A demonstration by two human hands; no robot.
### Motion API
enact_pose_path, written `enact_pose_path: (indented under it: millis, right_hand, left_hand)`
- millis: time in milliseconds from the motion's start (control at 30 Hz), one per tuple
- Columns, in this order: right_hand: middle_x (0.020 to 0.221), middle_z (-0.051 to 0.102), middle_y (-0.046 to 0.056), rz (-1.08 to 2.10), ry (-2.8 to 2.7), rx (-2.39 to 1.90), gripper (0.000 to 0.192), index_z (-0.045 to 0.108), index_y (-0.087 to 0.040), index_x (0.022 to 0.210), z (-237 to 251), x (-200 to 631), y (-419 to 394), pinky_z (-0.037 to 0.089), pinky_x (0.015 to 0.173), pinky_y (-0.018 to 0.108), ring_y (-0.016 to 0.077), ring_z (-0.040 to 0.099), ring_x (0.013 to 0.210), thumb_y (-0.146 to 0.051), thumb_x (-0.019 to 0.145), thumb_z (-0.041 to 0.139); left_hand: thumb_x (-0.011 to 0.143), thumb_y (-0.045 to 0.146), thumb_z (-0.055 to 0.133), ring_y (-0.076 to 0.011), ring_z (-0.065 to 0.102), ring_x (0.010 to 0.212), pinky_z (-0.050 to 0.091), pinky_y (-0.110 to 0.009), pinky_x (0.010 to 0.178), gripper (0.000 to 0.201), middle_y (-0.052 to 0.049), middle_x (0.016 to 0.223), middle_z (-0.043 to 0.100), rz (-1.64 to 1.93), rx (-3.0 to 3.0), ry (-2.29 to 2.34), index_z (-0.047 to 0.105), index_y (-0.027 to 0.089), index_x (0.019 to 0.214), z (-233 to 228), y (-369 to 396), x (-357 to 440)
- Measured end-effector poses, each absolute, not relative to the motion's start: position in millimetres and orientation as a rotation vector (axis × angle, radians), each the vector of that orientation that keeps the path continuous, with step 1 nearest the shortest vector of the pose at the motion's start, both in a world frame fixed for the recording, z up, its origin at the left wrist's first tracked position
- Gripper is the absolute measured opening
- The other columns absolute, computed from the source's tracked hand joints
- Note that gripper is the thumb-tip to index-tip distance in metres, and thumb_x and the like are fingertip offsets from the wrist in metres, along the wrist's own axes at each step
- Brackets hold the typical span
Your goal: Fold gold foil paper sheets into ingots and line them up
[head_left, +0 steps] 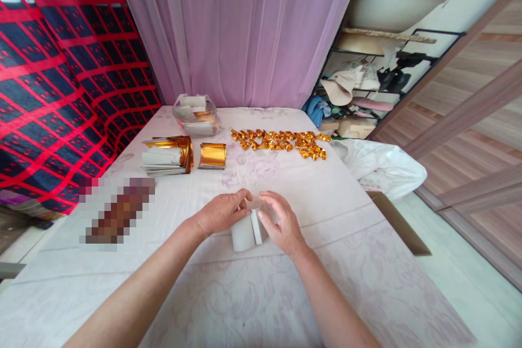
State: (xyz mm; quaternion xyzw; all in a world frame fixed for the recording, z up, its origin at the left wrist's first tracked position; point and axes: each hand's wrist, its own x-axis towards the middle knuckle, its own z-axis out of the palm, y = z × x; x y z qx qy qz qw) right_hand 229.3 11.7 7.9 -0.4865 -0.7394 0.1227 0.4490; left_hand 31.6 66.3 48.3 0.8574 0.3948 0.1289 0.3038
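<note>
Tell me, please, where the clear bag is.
In the head view, the clear bag lies near the far left corner of the table, behind the stacked sheets and before the purple curtain.

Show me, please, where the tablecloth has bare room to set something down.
The tablecloth is bare between the forearms, from the right hand to the right edge, and between the left hand and the gold folded pieces. It is crowded along the far side, with those pieces, a plastic bag and two foil stacks, and where the hands hold white papers.
</note>
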Motion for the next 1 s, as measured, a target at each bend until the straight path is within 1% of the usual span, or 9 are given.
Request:
enact_pose_path:
  millis: [100, 200, 300, 467, 667, 767, 867, 967, 1000]
  right_hand:
    - [0.101, 0.07, 0.006, 0.377, -1.883, -1.216, 0.016, 0.064, -0.024, 0.098, 10.0, 229.0, 13.9, 0.047, 0.093, 0.038, 0.0221, 0.06, 0.107, -0.025, 0.084, 0.056]
    - [0.08, 0.067, 0.002, 0.426, -1.907, -1.213, 0.005, 0.062, -0.022, 0.079, 10.7, 230.0, 15.1, 0.048, 0.079, 0.033, 0.0189, 0.063, 0.083, -0.023, 0.08, 0.058]
    - [0.068, 0.063, -0.001, 0.508, -1.87, -1.239, 0.009, 0.059, -0.022, 0.071, 11.3, 230.7, 14.9, 0.045, 0.066, 0.027, 0.0153, 0.059, 0.068, -0.022, 0.08, 0.056]
    - [0.066, 0.062, -0.002, 0.597, -1.799, -1.289, 0.011, 0.06, -0.021, 0.071, 13.4, 230.4, 13.2, 0.043, 0.062, 0.024, 0.0141, 0.059, 0.064, -0.024, 0.081, 0.055]
    - [0.072, 0.068, -0.001, 0.568, -1.918, -1.254, 0.008, 0.065, -0.022, 0.074, 24.6, 232.0, 16.3, 0.043, 0.069, 0.026, 0.0148, 0.062, 0.071, -0.02, 0.078, 0.058]
    - [0.068, 0.066, -0.002, 0.626, -1.929, -1.326, 0.012, 0.064, -0.022, 0.068, 29.6, 233.3, 18.6, 0.041, 0.064, 0.024, 0.0135, 0.061, 0.067, -0.018, 0.076, 0.056]
    - [0.066, 0.065, -0.002, 0.769, -1.799, -1.454, 0.013, 0.063, -0.021, 0.067, 28.5, 233.7, 19.6, 0.038, 0.058, 0.022, 0.0125, 0.058, 0.062, -0.023, 0.076, 0.053]
    - [0.062, 0.061, -0.003, 0.907, -1.503, -1.514, 0.017, 0.061, -0.021, 0.069, 20.1, 233.9, 20.5, 0.037, 0.054, 0.022, 0.0123, 0.053, 0.057, -0.034, 0.074, 0.053]
    - [0.06, 0.058, -0.003, 0.937, -1.407, -1.509, 0.02, 0.06, -0.02, 0.069, 16.5, 234.1, 21.0, 0.037, 0.053, 0.022, 0.0122, 0.051, 0.056, -0.038, 0.073, 0.053]
  left_hand:
    - [0.083, 0.026, 0.054, -0.0154, 0.063, 0.069, 0.044, -0.024, 0.065, 0.024, 0.004, 0.078, 0.068, 0.34, 2.22, 1.041, 0.05, 0.025, 0.107, 51.2, 65.3, 37.6]
    - [0.081, 0.025, 0.055, -0.0148, 0.062, 0.068, 0.043, -0.025, 0.065, 0.023, 0.004, 0.078, 0.068, 0.345, 2.137, 1.023, 0.048, 0.024, 0.103, 50.9, 63.7, 38.4]
    - [0.08, 0.029, 0.058, -0.0147, 0.062, 0.072, 0.044, -0.025, 0.068, 0.024, 0.003, 0.081, 0.068, 0.395, 2.019, 0.985, 0.047, 0.024, 0.102, 47.7, 62.2, 36.2]
    - [0.078, 0.028, 0.058, -0.0132, 0.06, 0.073, 0.044, -0.023, 0.066, 0.026, 0.003, 0.083, 0.066, 0.487, 1.851, 0.951, 0.049, 0.023, 0.102, 41.8, 59.0, 35.2]
    - [0.076, 0.019, 0.057, -0.0161, 0.063, 0.08, 0.044, -0.027, 0.074, 0.033, 0.003, 0.088, 0.069, 0.403, 2.043, 1.028, 0.05, 0.025, 0.108, 51.3, 56.5, 40.6]
    - [0.075, 0.02, 0.059, -0.017, 0.064, 0.082, 0.045, -0.028, 0.075, 0.039, 0.002, 0.089, 0.069, 0.421, 2.062, 1.034, 0.05, 0.025, 0.113, 51.4, 58.8, 43.3]
    - [0.076, 0.027, 0.063, -0.0144, 0.061, 0.076, 0.046, -0.028, 0.073, 0.052, -0.001, 0.098, 0.067, 0.521, 1.963, 1.044, 0.046, 0.025, 0.125, 43.1, 60.7, 43.4]
    - [0.077, 0.037, 0.065, -0.0107, 0.058, 0.068, 0.046, -0.027, 0.065, 0.079, -0.01, 0.123, 0.057, 0.655, 1.719, 1.054, 0.024, 0.024, 0.144, 30.4, 56.2, 41.4]
    - [0.077, 0.04, 0.065, -0.0109, 0.059, 0.069, 0.046, -0.027, 0.064, 0.086, -0.012, 0.127, 0.055, 0.685, 1.656, 1.066, 0.019, 0.024, 0.147, 26.2, 53.0, 40.9]
